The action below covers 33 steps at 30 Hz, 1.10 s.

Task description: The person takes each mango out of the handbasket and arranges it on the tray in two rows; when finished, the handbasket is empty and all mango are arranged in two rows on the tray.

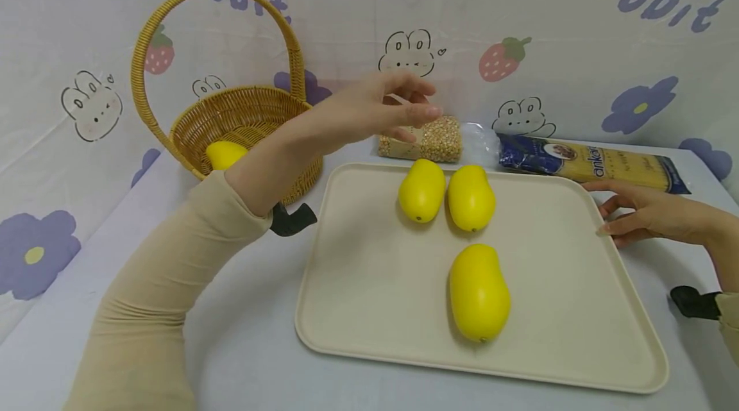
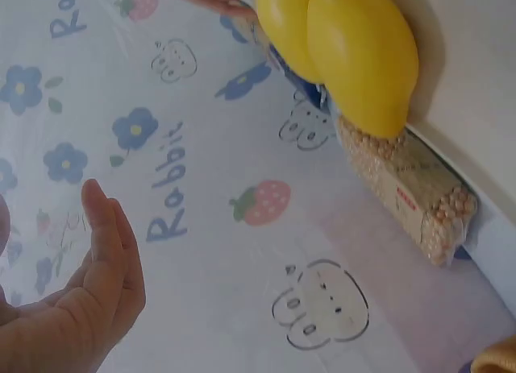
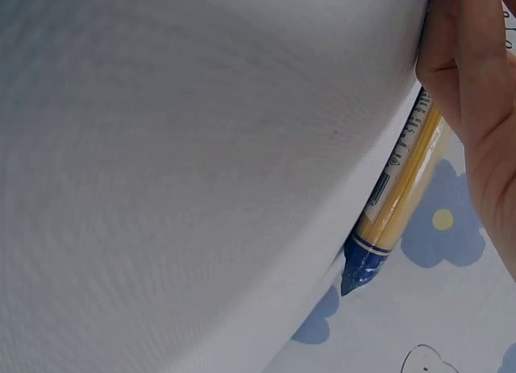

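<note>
My left hand (image 1: 392, 106) is raised over the far side of the cream tray (image 1: 369, 283), fingers loosely bent and nothing in them. In the left wrist view that hand (image 2: 89, 292) also shows empty. Two yellow mangoes (image 1: 422, 191) lie side by side near the tray's far edge, and another mango (image 1: 480, 293) lies nearer its front. At the tray's far right corner, my right hand (image 1: 646, 215) grips the rim, with the thumb at the edge; some fingertips are hidden. The right wrist view shows part of the right hand (image 3: 484, 83) from the side.
A wicker basket (image 1: 242, 103) with a tall handle stands at the back left, a yellow mango (image 1: 225, 154) inside and partly behind the left forearm. Behind the tray lie a bag of corn kernels (image 1: 441, 140) and a blue-ended pack of spaghetti (image 1: 623, 166), against a printed cloth.
</note>
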Tool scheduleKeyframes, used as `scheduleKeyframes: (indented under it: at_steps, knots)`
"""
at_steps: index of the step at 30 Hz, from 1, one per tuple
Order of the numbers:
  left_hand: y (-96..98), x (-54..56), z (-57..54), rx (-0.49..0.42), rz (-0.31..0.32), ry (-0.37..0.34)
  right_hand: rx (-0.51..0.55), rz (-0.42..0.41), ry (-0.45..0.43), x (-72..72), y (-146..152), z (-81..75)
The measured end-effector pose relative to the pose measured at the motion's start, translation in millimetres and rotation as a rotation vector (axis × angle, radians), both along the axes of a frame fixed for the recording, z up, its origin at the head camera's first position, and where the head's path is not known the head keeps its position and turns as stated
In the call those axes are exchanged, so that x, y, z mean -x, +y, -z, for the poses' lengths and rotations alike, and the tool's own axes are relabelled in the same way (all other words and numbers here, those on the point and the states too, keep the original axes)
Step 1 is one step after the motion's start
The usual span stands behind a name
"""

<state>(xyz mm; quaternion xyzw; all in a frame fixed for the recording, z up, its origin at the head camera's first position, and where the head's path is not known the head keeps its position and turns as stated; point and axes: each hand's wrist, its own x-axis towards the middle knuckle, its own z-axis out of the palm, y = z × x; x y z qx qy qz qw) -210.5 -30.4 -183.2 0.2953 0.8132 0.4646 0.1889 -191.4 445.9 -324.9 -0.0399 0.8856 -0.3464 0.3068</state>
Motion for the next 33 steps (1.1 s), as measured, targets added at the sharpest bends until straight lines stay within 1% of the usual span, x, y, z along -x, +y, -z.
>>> scheduleKeyframes:
  at_steps: [4, 7, 10, 13, 16, 22, 25, 28, 30, 33]
  knots:
    - [-12.7, 7.9, -6.1, -0.02, -0.043, 0.029, 0.001, 0.004, 0.002, -1.1, 0.0, -0.3]
    - [-23.3, 16.1, -10.1, -0.023, -0.103, 0.043, 0.002, 0.006, 0.005, -1.6, 0.0, -0.5]
    - [-35.3, 26.1, -13.4, -0.011, -0.192, 0.049, 0.004, 0.006, 0.007, -2.0, 0.1, -0.6]
    - [-49.5, 38.1, -13.7, -0.05, -0.286, 0.04, 0.006, 0.006, 0.004, -1.9, 0.4, -0.5]
    - [-66.5, 51.1, -10.1, -0.093, -0.382, 0.025, 0.007, 0.006, 0.002, -1.9, 0.8, -0.2]
    - [-102.2, 75.5, 1.2, -0.151, -0.583, -0.033, 0.005, 0.006, 0.002, -1.3, 1.3, 0.9]
    - [-119.6, 87.0, 6.8, -0.187, -0.705, -0.097, 0.009, 0.007, -0.002, -1.0, 1.6, 1.4]
    - [-136.5, 98.4, 11.5, -0.243, -0.822, -0.183, 0.013, 0.008, -0.003, -1.0, 2.1, 1.8]
    - [-146.7, 105.0, 14.5, -0.25, -0.894, -0.22, 0.015, 0.008, -0.004, -0.9, 2.2, 2.1]
    - [-160.3, 111.0, 20.8, -0.228, -0.969, -0.241, 0.013, 0.012, -0.006, -0.6, 2.2, 2.0]
